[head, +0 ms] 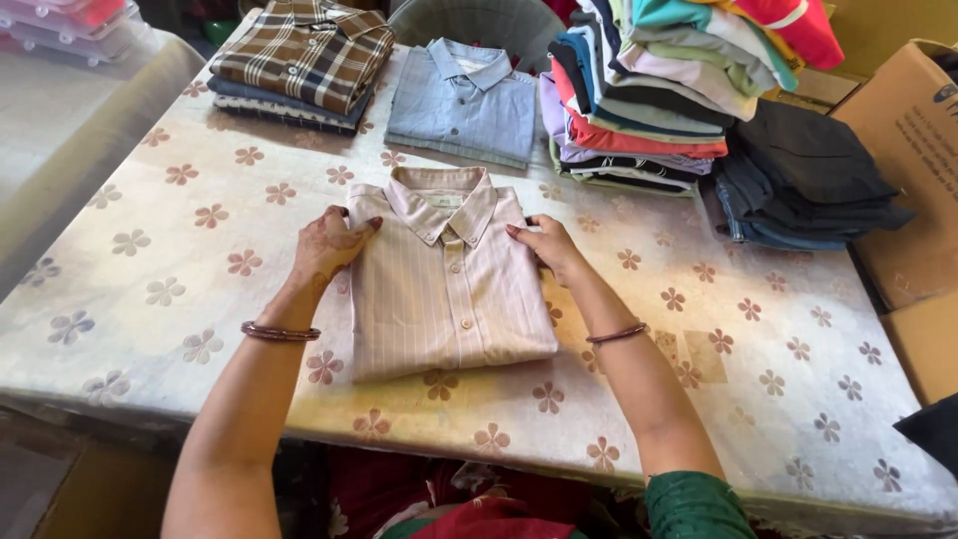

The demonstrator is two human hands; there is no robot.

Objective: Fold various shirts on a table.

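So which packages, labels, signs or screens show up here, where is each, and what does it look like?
Cardboard box: right edge beside the table, brown, with a dark printed mark near its top.
Collar label: inside the neck of the beige striped shirt between both hands, small pale rectangle.
Plastic containers: top left corner, clear, stacked, pink contents.
No signs or screens.

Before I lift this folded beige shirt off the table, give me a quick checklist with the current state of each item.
1. Left hand on the beige striped shirt, at its shoulder edge: ok.
2. Right hand on the opposite shoulder edge: ok.
3. Fold square, collar flat, front buttoned: ok.
4. Fingers tucked under the shirt for lifting: cannot tell.
5. Blue folded shirt behind lies apart from it: ok.
6. Tall mixed pile stable: not ok, it leans.
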